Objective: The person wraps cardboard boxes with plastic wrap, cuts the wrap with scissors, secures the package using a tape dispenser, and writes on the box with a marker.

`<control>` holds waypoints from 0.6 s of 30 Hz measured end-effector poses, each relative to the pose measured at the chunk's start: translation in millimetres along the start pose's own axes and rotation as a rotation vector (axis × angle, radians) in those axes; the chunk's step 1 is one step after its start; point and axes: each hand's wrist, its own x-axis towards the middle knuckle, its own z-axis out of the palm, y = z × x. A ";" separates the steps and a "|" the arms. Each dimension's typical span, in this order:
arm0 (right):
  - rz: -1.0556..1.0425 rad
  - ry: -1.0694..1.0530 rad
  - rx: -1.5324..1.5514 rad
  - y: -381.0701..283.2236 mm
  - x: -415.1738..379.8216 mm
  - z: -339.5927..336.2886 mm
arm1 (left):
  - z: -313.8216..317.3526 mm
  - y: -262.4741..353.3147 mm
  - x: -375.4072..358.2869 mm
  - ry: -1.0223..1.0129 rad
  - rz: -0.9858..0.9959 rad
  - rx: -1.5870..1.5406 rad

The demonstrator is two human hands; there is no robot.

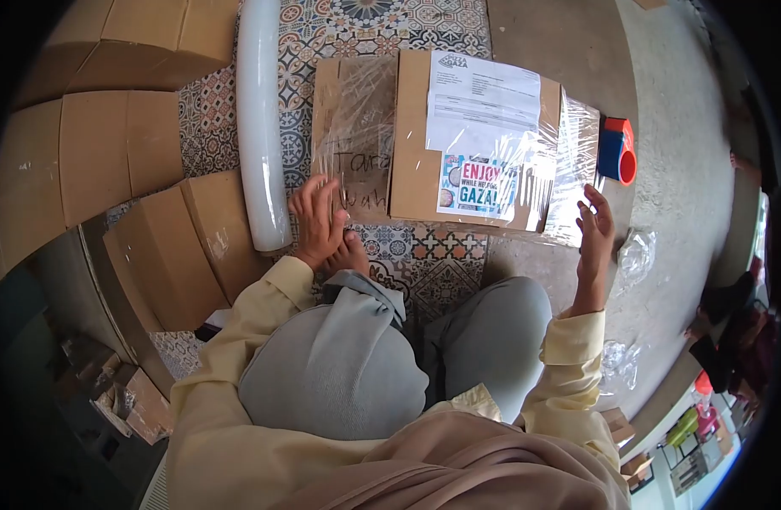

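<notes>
A cardboard box [413, 140] wrapped in clear film lies on the floor in front of my knees. On its top are a printed paper sheet [484, 106] and a colourful "ENJOY" card [471, 183], both under the film. My left hand [315, 223] is at the box's lower left corner, fingers bent and apart, near handwriting on the cardboard. At the lower right corner, my right hand [596, 229] has its fingers spread by the wrapped edge. Whether either hand's fingertips press on the film is hard to see. Neither hand holds anything.
A long roll of clear film [261, 127] lies left of the box. Several brown cartons [93, 157] stand farther left. A red and blue tape dispenser [618, 151] sits by the box's right side. Crumpled plastic [636, 255] lies on the floor; another person [735, 331] is at far right.
</notes>
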 end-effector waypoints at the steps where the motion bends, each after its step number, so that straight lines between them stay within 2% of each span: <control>1: 0.021 -0.003 0.020 -0.6 1.0 -1.0 | 1.6 -0.9 8.3 0.079 0.029 0.039; 2: 0.022 -0.001 0.023 -0.1 1.8 -1.1 | 3.5 -3.5 16.3 0.159 0.056 0.077; 3: 0.010 0.005 0.025 0.2 2.8 -1.1 | 3.5 -9.5 25.8 0.079 0.092 0.101; 7: 0.008 0.007 0.019 0.6 4.4 -3.0 | 9.9 -20.0 79.1 0.119 0.037 0.026; 9: -0.021 0.041 -0.018 13.9 17.0 -13.5 | 10.3 -30.8 90.1 -0.159 0.006 0.218; 11: -0.160 0.199 -0.207 17.9 33.1 -27.0 | 2.9 -28.5 92.8 -0.211 -0.036 0.172; 12: -0.273 0.325 -0.426 10.3 41.2 -31.7 | 7.0 -33.7 90.1 -0.170 -0.033 0.254; 13: -0.441 0.366 -0.562 15.3 56.4 -42.7 | 14.1 -42.8 87.0 -0.103 -0.039 0.274; 15: -0.562 0.379 -0.631 23.1 86.4 -54.4 | 26.0 -67.7 75.7 0.041 -0.223 0.045; 16: -0.597 0.359 -0.622 26.6 98.3 -54.5 | 20.9 -63.7 76.3 0.050 -0.345 -0.013; 17: -0.503 0.311 -0.620 23.2 103.6 -49.3 | 15.6 -59.9 77.0 0.069 -0.378 -0.047; 18: -0.502 0.253 -0.675 28.9 112.7 -46.6 | 10.9 -55.3 78.2 0.082 -0.390 -0.062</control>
